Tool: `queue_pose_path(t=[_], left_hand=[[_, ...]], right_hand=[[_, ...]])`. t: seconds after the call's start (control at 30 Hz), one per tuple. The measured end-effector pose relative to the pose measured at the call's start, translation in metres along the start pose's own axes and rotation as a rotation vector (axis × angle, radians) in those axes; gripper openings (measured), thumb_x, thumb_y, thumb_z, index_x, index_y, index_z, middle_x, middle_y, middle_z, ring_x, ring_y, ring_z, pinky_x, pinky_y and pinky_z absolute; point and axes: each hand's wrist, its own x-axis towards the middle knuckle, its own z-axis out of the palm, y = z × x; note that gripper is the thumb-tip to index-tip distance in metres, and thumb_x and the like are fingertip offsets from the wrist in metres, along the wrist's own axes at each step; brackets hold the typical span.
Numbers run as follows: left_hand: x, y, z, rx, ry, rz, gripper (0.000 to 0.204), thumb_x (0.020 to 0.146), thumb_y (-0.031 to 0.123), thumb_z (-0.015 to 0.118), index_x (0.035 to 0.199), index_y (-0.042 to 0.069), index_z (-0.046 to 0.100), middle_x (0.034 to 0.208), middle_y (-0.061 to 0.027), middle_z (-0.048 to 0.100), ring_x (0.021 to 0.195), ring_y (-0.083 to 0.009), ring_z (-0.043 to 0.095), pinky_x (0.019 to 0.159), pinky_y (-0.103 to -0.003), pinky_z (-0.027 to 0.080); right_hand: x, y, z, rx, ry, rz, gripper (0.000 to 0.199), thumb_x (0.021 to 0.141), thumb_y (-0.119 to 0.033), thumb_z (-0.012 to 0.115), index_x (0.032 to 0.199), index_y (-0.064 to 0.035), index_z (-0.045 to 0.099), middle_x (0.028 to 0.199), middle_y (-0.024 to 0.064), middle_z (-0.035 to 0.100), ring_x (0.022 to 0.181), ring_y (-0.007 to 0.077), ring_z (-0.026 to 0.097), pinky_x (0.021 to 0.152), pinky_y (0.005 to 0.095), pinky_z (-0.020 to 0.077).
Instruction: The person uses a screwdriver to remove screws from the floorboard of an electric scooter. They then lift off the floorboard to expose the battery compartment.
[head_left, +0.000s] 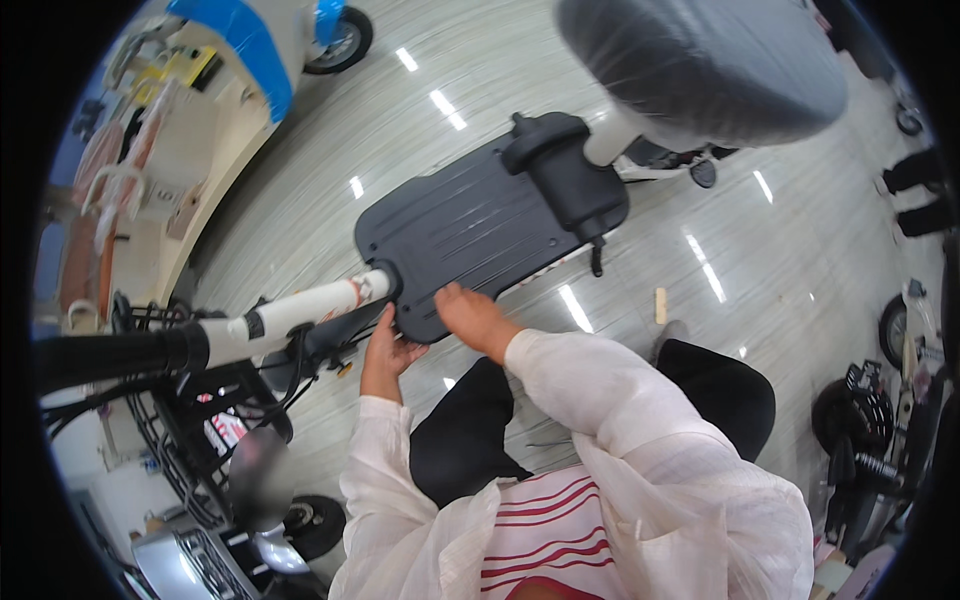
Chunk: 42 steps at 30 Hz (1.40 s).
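Note:
A black ribbed footboard (470, 220) of an electric scooter lies in front of me, with a white steering stem (300, 305) rising from its left end. At the board's near left corner is my left hand (385, 355), its thumb pointing up beside the stem's base and its fingers spread against the board's edge. My right hand (472, 318) rests on the near edge of the board, fingers curled and pressed together; whatever they may hold is hidden. Toward the far right, a grey saddle (710, 70) under clear plastic stands above the board.
A black folded part (560, 180) with a small lever sits at the board's right end. Other scooters stand around, one with a blue panel (240, 45). A curved wooden counter (215, 190) is at left. A small tan block (661, 305) lies on the shiny floor. Someone's dark-clad legs (915, 190) show far right.

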Motion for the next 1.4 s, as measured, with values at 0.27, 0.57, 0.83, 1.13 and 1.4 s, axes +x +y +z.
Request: queue_pose_path(t=[0.27, 0.57, 0.83, 1.13, 1.4], left_hand=[[0.001, -0.002, 0.008, -0.016, 0.029, 0.013, 0.08, 0.085, 0.055, 0.057, 0.134, -0.002, 0.032, 0.129, -0.0279, 0.039, 0.116, -0.0451, 0.043, 0.099, -0.054, 0.035], [0.0, -0.004, -0.003, 0.0, 0.06, 0.039, 0.074, 0.081, 0.053, 0.063, 0.13, 0.002, 0.04, 0.131, -0.0223, 0.041, 0.12, -0.039, 0.043, 0.099, -0.056, 0.034], [0.006, 0.0, 0.022, 0.084, 0.053, 0.054, 0.072, 0.081, 0.053, 0.063, 0.134, 0.011, 0.04, 0.14, -0.0132, 0.041, 0.121, -0.0319, 0.046, 0.1, -0.057, 0.027], [-0.003, 0.001, 0.038, 0.099, 0.09, 0.102, 0.077, 0.081, 0.045, 0.067, 0.14, 0.009, 0.033, 0.145, -0.0129, 0.033, 0.132, -0.0394, 0.03, 0.104, -0.067, 0.012], [-0.001, -0.005, 0.038, -0.193, -0.078, 0.294, 0.062, 0.084, 0.034, 0.068, 0.131, 0.002, 0.044, 0.127, -0.0143, 0.054, 0.111, -0.0296, 0.055, 0.095, -0.048, 0.044]], right_hand=[[-0.002, 0.006, -0.003, 0.032, -0.053, 0.033, 0.009, 0.083, -0.007, 0.05, 0.086, 0.0011, 0.051, 0.089, 0.0197, 0.057, 0.078, 0.0359, 0.064, 0.066, 0.0422, 0.0548], [-0.052, 0.107, -0.087, 1.476, 0.333, 0.702, 0.009, 0.072, -0.014, 0.061, 0.074, -0.0072, 0.056, 0.066, -0.0004, 0.053, 0.062, 0.0108, 0.054, 0.046, 0.0267, 0.0403], [-0.07, 0.274, -0.124, 0.606, 0.531, 1.117, 0.072, 0.083, -0.065, 0.049, 0.105, 0.0027, 0.06, 0.093, 0.0102, 0.059, 0.085, 0.0185, 0.054, 0.065, 0.0315, 0.0427], [-0.051, 0.277, -0.144, 0.873, 0.234, 1.05, 0.098, 0.077, -0.074, 0.049, 0.12, 0.0149, 0.049, 0.122, 0.025, 0.053, 0.117, 0.032, 0.048, 0.1, 0.0391, 0.035], [-0.046, 0.256, -0.163, 0.926, 0.258, 0.903, 0.102, 0.071, -0.072, 0.06, 0.12, 0.0161, 0.045, 0.117, 0.0228, 0.055, 0.108, 0.0299, 0.053, 0.093, 0.0348, 0.0393]])
